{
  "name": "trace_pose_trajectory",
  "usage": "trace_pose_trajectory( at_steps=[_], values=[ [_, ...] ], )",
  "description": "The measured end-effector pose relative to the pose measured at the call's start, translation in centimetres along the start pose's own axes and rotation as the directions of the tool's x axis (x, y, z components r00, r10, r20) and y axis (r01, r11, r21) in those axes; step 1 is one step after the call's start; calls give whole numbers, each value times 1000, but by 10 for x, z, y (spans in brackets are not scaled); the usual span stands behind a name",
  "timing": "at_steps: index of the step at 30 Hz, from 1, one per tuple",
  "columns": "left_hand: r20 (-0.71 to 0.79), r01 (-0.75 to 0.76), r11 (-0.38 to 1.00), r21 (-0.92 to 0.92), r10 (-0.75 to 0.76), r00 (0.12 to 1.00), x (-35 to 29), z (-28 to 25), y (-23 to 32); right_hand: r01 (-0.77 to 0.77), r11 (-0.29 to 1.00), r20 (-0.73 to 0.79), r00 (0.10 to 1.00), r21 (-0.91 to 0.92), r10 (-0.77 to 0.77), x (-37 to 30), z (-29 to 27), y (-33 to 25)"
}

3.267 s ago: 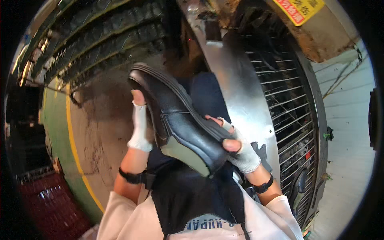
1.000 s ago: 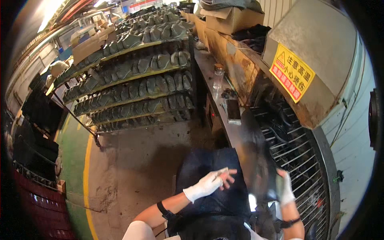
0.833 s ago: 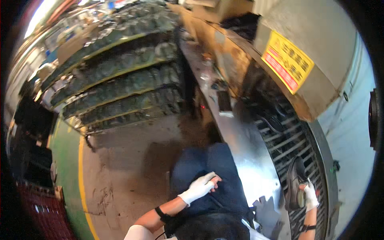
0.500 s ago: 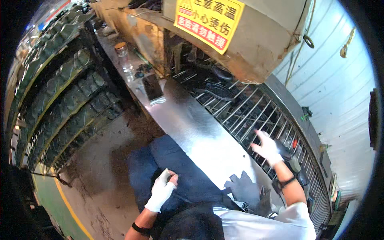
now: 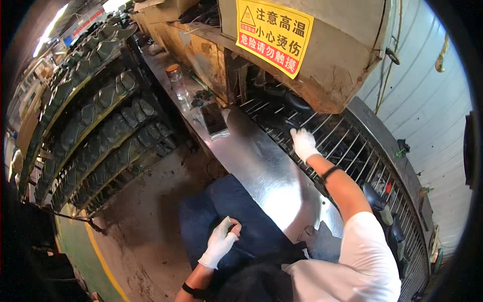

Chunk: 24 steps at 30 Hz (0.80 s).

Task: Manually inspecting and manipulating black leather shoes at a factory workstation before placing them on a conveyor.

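Note:
My right hand (image 5: pixel 304 144), in a white glove, reaches over a conveyor of metal rods (image 5: pixel 347 146). Its fingers are bent onto the near edge of a black shoe sole (image 5: pixel 275 124) lying on the rods; the fingertips' undersides are hidden. Farther back, under the hood, another dark shoe piece (image 5: pixel 298 100) rests on the rods. Above my lap, my left hand (image 5: pixel 221 240) is closed, thumb and fingertips curled together with nothing visible in them. It also wears a white glove, with some fingertips bare. Dark blue cloth (image 5: pixel 226 201) lies beneath it.
A shiny metal bench (image 5: pixel 251 156) runs beside the conveyor, with a phone-like dark slab (image 5: pixel 214 120) and a lidded glass jar (image 5: pixel 176 80). A tan hood (image 5: pixel 322 60) bearing a yellow warning sign (image 5: pixel 275 35) overhangs the rods. Racks of dark shoes (image 5: pixel 100 116) stand left. Grey gloves (image 5: pixel 323 241) lie near me.
My right hand has moved away from me along the rods to the black sole, and its spread fingers have closed. The left hand stays curled. The whole view has shifted slightly.

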State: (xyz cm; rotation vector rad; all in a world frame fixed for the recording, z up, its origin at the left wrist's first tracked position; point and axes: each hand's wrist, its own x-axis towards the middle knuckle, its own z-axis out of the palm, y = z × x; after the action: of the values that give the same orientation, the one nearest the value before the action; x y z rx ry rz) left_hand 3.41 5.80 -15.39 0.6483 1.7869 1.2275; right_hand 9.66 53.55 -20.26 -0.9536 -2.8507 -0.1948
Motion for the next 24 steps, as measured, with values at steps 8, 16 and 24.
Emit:
trace_pose_trajectory(
  at_steps=[8, 16, 24],
  values=[
    [61, -383, 832, 402, 394, 917, -13, -3, 49, 45, 975, 545, 823, 217, -159, -157, -199, -32],
    [61, -303, 909, -288, 333, 941, -5, 35, 121, -689, 156, 690, 626, 707, -363, -118, -269, -82],
    [-51, 197, 753, -628, -293, 955, -15, -1, 2, -25, 932, -7, 1000, 362, 30, 43, -61, 46]
  ],
)
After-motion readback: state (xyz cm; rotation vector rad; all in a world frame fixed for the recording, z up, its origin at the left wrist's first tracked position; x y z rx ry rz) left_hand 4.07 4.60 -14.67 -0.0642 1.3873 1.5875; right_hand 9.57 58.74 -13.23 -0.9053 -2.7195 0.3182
